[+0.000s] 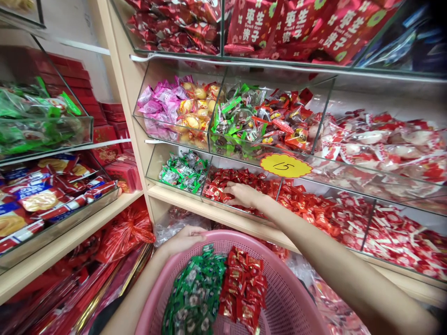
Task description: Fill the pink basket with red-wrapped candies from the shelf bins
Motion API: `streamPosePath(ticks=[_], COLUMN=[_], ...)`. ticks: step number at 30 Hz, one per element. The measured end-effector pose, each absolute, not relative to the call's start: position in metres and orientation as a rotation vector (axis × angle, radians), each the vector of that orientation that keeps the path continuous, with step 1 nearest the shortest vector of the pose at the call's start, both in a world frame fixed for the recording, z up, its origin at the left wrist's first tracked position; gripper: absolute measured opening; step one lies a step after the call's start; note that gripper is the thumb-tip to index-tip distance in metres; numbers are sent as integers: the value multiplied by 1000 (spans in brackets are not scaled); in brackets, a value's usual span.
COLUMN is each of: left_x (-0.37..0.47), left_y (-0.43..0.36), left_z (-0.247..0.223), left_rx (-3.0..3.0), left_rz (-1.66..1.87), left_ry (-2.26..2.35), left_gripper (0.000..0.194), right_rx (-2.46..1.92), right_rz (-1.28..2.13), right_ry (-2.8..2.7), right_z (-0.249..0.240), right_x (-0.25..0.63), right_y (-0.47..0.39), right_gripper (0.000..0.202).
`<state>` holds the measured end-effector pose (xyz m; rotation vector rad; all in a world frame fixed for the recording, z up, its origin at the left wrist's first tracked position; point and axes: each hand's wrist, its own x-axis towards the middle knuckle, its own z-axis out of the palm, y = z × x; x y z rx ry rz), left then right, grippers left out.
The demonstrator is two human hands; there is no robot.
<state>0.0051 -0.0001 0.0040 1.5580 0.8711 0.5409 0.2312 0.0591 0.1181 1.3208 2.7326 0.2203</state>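
A pink plastic basket [286,279] is at the bottom centre, with green-wrapped candies [195,293] on its left side and red-wrapped candies [244,288] beside them. My left hand [186,238] grips the basket's far left rim. My right hand [242,194] reaches into a clear bin of small red-wrapped candies [240,176] on the lower shelf, its fingers bent down among them. Whether candies are between those fingers cannot be made out. Green and silver candies [184,171] fill the bin just left of it.
A yellow price tag [286,165] hangs above the right hand. Clear bins of wrapped sweets [197,109] line the upper shelves. The wooden shelf edge [216,215] runs between basket and bins. A wooden upright [131,102] stands left; a red bag [129,232] lies below.
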Motion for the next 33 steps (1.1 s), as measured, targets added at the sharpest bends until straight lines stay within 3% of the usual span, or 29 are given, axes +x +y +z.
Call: streamPosePath(ticks=[9, 15, 22, 33], left_x=[1, 6, 5, 2], left_y=[4, 0, 1, 6], left_z=[1, 5, 0, -12], left_rx=[1624, 1625, 1670, 1679], left_rz=[515, 515, 508, 520], left_ry=[866, 893, 906, 907], left_gripper=[44, 46, 45, 42], right_rx=[1549, 1550, 1683, 1666], right_rz=[-125, -682, -487, -293], right_ry=[3176, 2942, 2618, 2517], right_z=[151, 111, 39, 28], right_x=[246, 246, 261, 239], right_y=[-11, -100, -141, -149], right_gripper=[32, 20, 12, 17])
